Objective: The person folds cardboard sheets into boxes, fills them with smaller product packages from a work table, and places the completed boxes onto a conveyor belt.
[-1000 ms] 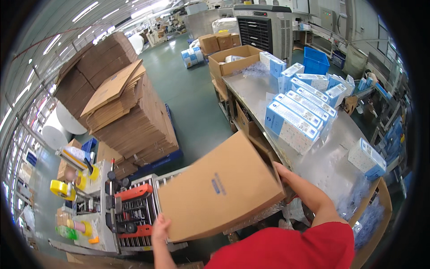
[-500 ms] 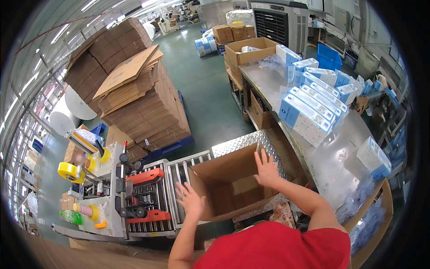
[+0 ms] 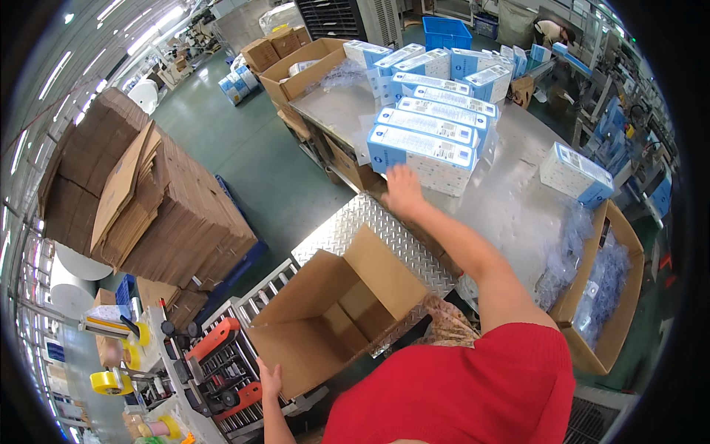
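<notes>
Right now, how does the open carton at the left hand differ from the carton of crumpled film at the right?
The left-hand carton shows bare cardboard inside; the film carton holds crumpled clear plastic film.
The left-hand carton has the left hand at its edge; no hand is at the film carton.
Both are brown cardboard and open.

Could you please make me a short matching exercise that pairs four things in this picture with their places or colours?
Column one:
1. left hand
2. tape roll
3. right hand
4. plastic bin

Column two:
A. blue
B. by the nearest blue-and-white box
C. at an open carton's edge
D. yellow

Right pairs: 1-C, 2-D, 3-B, 4-A.
</notes>
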A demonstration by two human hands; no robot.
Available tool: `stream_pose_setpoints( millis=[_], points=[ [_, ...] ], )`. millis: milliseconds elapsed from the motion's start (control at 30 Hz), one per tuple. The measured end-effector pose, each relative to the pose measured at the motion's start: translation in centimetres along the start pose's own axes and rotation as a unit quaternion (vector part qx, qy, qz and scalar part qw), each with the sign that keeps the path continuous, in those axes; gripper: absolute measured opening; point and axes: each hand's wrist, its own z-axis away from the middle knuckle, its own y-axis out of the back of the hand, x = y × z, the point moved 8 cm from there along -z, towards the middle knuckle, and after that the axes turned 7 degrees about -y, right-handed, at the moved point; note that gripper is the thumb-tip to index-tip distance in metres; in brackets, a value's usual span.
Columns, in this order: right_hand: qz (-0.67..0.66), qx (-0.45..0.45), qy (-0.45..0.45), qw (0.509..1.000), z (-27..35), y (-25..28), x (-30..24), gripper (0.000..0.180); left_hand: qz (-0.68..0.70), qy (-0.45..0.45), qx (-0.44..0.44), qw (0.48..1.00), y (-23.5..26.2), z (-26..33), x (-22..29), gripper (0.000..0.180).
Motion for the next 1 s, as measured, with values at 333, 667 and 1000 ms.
stream_pose_setpoints(
  millis=[333,667,1000],
  points=[
    [0.080,-0.113,0.075,0.988,-5.9,-0.3,11.7,0.084,-0.515,-0.025,-0.058,0.855,-4.3,-10.5,23.7,0.093],
    [0.014,-0.270,0.064,0.961,3.8,8.6,25.9,0.091,-0.271,-0.609,-0.179,0.724,-37.4,-32.2,56.2,0.071],
    [-0.004,-0.212,0.014,0.977,6.8,10.6,29.0,0.073,-0.335,-0.636,-0.320,0.617,-49.6,-34.3,55.4,0.091]
  ],
)
